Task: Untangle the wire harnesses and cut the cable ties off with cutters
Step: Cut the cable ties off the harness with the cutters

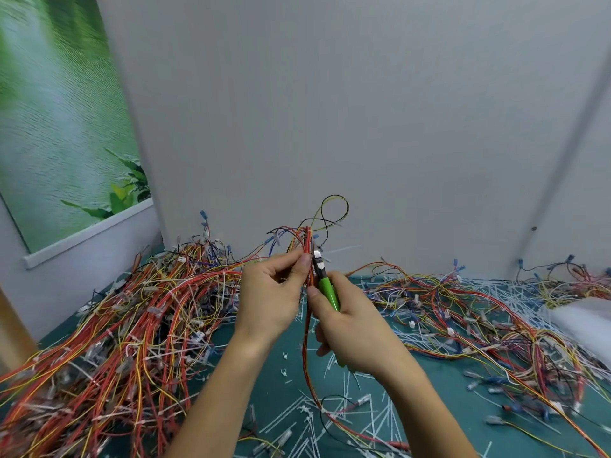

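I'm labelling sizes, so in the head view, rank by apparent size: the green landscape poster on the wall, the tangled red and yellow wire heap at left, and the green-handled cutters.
1. Tangled red and yellow wire heap, though nearer the camera.
2. Green landscape poster, close behind.
3. Green-handled cutters.

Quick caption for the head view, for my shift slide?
Left hand pinches a raised wire harness while right hand holds green-handled cutters at it, over the littered table.
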`<state>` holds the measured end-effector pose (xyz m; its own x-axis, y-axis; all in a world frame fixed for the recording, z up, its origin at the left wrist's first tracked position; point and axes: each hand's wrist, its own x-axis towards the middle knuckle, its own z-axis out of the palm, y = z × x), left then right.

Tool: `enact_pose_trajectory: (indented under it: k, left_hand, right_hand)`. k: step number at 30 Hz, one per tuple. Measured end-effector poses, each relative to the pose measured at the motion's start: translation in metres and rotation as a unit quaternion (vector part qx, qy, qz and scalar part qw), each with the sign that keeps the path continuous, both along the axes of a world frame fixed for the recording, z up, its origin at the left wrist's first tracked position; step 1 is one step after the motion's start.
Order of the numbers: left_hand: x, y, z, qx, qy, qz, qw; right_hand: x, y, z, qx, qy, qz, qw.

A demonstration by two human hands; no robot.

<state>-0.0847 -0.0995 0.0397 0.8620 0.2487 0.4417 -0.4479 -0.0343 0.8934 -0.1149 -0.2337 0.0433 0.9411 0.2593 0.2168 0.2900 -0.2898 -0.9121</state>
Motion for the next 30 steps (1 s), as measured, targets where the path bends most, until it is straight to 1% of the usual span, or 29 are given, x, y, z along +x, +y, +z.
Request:
enact_pose_trajectory:
  k: [3, 7, 13, 17, 22, 26, 30]
  left_hand:
    - [-0.0035, 0.0006, 0.0007, 0.029, -0.032, -0.003, 0.999]
    - [-0.0049, -0.0001, 0.0011, 0.048, -0.05, -0.009, 0.998]
    - [-0.0054, -0.0005, 0.0032, 0.073, -0.089, 0.002, 0.993]
    - [-0.0035, -0.0009, 0.0021, 0.064, -0.091, 0.008, 0.994]
    - [-0.0017, -0.0017, 0.0011, 0.03, -0.072, 0.002, 0.997]
    - [-0.0017, -0.0021, 0.0007, 0.011, -0.058, -0.008, 0.998]
    - [-0.0034, -0.0027, 0.0018, 0.0, -0.049, -0.022, 0.999]
  right_hand:
    - [-0.0015, -0.0021, 0.0031, 0.003, 0.017, 0.012, 1.0]
    - [-0.0036, -0.0037, 0.0065, 0.007, 0.035, 0.018, 0.999]
    - [-0.0026, -0.0038, 0.0061, -0.002, -0.01, 0.001, 1.0]
    - [-0.0024, -0.0034, 0.0043, -0.014, -0.032, -0.007, 0.999]
    - [-0.001, -0.0028, 0.0027, -0.01, -0.03, -0.003, 0.999]
    - [-0.0004, -0.0044, 0.0028, 0.02, -0.001, 0.017, 1.0]
    - [0.0004, -0.007, 0.0042, 0.029, 0.024, 0.035, 0.999]
